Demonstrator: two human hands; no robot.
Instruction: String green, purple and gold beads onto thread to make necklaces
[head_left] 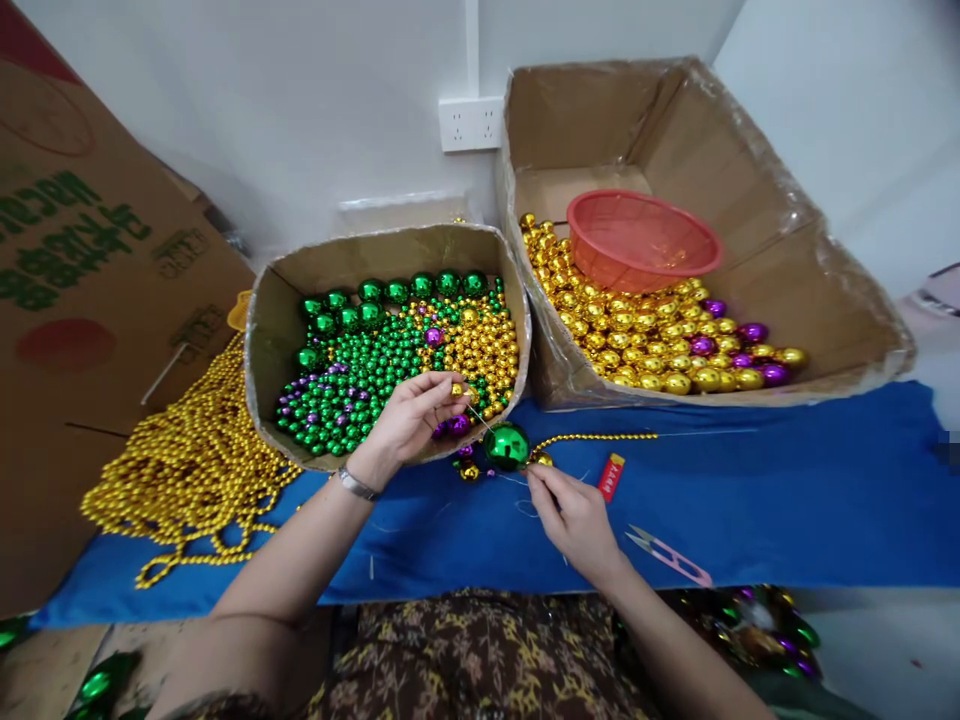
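My left hand (415, 415) is closed in a pinch at a small gold bead (457, 388), over the front right of the smaller box. From its fingertips a thin thread (480, 416) runs down to a large shiny green ball (507, 447), which hangs over the box's front edge. At the ball's lower right, my right hand (574, 520) pinches thread; its fingertips partly hide the hold. Behind these fingers a strand of small gold beads (600, 437) stretches right, ending in a straight thin needle or wire (709, 433). Gold and purple beads (469, 468) lie below the ball.
The smaller box (255, 350) contains green, gold and purple beads. Inside the larger box (847, 300), a red basket (645, 240) rests on gold balls. Gold bead strands (187, 470) pile at left. Pink thread snips (671, 557) and a red packet (612, 478) lie on the blue cloth (810, 500).
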